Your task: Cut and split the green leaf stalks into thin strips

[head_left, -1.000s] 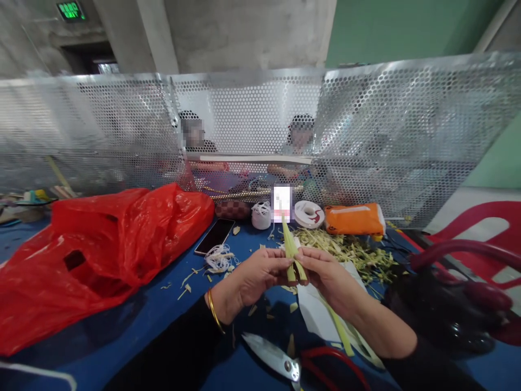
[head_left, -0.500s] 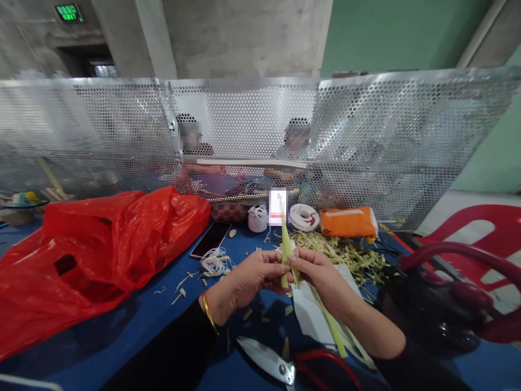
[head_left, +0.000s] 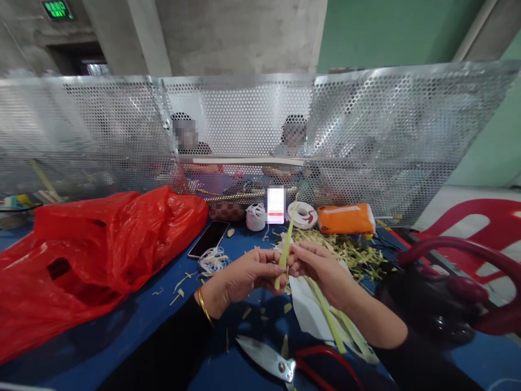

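Observation:
A long, pale green leaf strip [head_left: 288, 239] stands nearly upright between my hands, its thin tip leaning right. My left hand [head_left: 250, 271], with a gold bangle at the wrist, pinches its lower end between thumb and fingers. Close against the strip's right edge, the fingers of my right hand [head_left: 319, 266] are pinched together; part of their grip is hidden. Below my right hand, more leaf strips [head_left: 329, 317] lie on white paper [head_left: 305, 312]. Scissors [head_left: 268, 357] with red handles rest on the blue table, nearest to me.
A red plastic bag [head_left: 163, 233] covers the left side. Behind my hands are a phone [head_left: 209, 239], white string [head_left: 214, 262], a tape roll [head_left: 302, 215], an orange packet [head_left: 345, 219] and leaf scraps [head_left: 358, 252]. A dark kettle [head_left: 439, 304] stands right. A perforated metal screen [head_left: 244, 119] crosses the back.
The leaf strip's tip has swung to the right. A second leaf piece that showed at my right fingertips no longer shows there. My right fingers have shifted slightly upward.

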`<state>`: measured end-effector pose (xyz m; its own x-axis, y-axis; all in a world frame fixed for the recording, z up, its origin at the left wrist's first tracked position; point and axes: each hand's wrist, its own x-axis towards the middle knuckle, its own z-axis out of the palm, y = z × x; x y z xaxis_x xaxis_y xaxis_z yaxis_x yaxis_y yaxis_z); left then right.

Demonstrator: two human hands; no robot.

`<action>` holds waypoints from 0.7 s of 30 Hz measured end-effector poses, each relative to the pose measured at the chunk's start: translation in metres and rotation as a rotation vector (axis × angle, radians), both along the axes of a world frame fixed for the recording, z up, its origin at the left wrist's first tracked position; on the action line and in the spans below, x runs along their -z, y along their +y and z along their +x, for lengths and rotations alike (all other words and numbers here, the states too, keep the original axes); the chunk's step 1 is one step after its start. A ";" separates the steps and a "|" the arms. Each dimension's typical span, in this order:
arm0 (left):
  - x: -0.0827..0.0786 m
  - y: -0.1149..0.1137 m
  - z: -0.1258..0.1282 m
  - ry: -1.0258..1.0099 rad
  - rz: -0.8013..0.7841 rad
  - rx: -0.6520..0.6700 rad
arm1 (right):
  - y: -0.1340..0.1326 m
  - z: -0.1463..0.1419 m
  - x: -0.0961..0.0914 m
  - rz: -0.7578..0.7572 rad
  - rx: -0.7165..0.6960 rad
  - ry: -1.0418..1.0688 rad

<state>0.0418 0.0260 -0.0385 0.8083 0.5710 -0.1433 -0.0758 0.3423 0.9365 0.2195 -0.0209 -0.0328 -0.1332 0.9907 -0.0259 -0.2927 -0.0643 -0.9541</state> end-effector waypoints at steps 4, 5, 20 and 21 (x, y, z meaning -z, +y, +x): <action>0.001 -0.001 0.001 0.038 -0.005 0.051 | 0.001 0.000 0.003 0.071 0.049 0.016; 0.001 -0.001 0.001 0.045 -0.010 0.062 | 0.001 0.001 0.003 0.081 0.058 0.011; -0.001 -0.014 0.019 -0.087 -0.040 -0.270 | -0.009 -0.008 -0.002 0.054 -0.088 0.016; -0.002 -0.013 0.019 -0.105 -0.067 -0.279 | -0.008 -0.008 -0.003 0.039 -0.089 0.042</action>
<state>0.0604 0.0126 -0.0369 0.6339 0.7652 -0.1127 -0.2704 0.3557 0.8946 0.2113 -0.0293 -0.0301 -0.2205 0.9752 0.0203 -0.3276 -0.0544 -0.9432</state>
